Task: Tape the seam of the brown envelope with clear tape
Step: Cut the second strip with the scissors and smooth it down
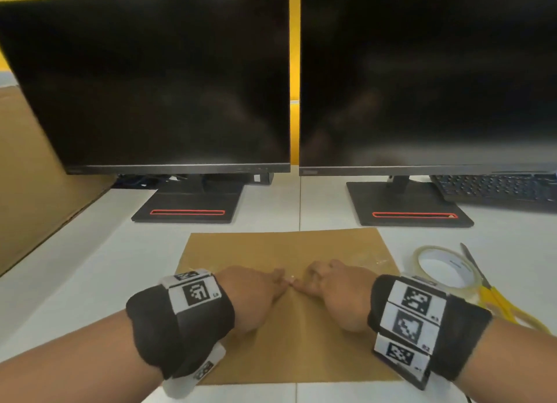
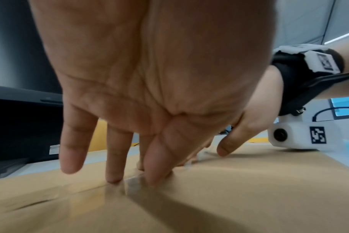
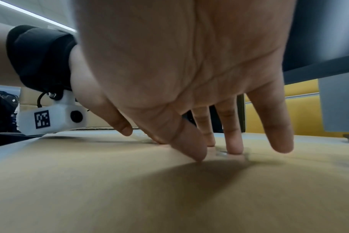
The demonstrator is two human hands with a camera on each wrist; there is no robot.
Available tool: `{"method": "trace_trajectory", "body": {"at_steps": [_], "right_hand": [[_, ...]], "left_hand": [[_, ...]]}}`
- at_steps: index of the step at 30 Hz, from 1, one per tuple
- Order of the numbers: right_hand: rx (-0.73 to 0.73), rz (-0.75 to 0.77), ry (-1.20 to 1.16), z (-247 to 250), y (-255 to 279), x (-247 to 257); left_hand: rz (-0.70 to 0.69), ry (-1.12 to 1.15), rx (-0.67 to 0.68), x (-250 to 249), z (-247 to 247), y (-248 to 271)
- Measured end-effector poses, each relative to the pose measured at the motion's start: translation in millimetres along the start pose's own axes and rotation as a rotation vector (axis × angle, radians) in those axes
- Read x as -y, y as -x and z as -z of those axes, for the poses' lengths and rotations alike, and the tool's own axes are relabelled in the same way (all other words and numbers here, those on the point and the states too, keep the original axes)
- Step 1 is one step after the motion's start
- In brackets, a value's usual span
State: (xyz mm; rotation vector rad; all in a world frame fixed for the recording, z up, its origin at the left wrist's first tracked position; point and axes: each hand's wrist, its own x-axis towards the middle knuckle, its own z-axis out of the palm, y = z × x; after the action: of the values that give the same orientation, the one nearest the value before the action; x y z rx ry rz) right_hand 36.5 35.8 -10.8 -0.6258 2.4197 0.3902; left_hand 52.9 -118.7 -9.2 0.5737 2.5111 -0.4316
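Observation:
A brown envelope point(image 1: 283, 342) lies flat on the white desk in front of me. My left hand point(image 1: 256, 294) and right hand point(image 1: 334, 291) rest palm down on its middle, fingertips almost meeting. Both hands have straight fingers pressing down on a strip of clear tape point(image 2: 133, 184) along the seam. In the right wrist view the tape point(image 3: 222, 153) shows as a shiny patch under the fingertips point(image 3: 234, 148). The clear tape roll point(image 1: 443, 270) sits on the desk just right of the envelope.
Yellow-handled scissors point(image 1: 494, 297) lie beside the tape roll at the right. Two dark monitors point(image 1: 168, 79) point(image 1: 428, 76) stand behind the envelope on black bases point(image 1: 187, 209). A black keyboard point(image 1: 497, 191) is at the far right. A cardboard panel point(image 1: 36, 173) leans at the left.

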Motion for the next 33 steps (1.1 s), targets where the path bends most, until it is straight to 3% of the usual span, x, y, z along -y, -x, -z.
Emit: {"method": "trace_trajectory", "body": {"at_steps": [8,16,25,29,33], "right_hand": [[-0.082,-0.058,-0.134,-11.5,7.0,-5.7],[0.015,-0.178,-0.162,-8.7,19.3,-28.3],[0.025,-0.240,-0.213,-17.7,23.8,-32.6],[-0.030,-0.291,-0.115,-22.9,19.7,-34.4],[-0.017,-0.323,-0.161,-23.5,20.0,-39.5]], "left_hand": [[-0.013,-0.103,0.008,-5.2,-6.7,-0.9],[-0.001,-0.106,-0.013,-6.1,5.0,-3.7],[0.069,0.131,-0.135,-19.7,23.1,-16.9],[0.078,-0.009,-0.060,-32.9,25.7,-17.6],[0.097,-0.080,-0.030,-36.6,26.9,-21.3]]}}
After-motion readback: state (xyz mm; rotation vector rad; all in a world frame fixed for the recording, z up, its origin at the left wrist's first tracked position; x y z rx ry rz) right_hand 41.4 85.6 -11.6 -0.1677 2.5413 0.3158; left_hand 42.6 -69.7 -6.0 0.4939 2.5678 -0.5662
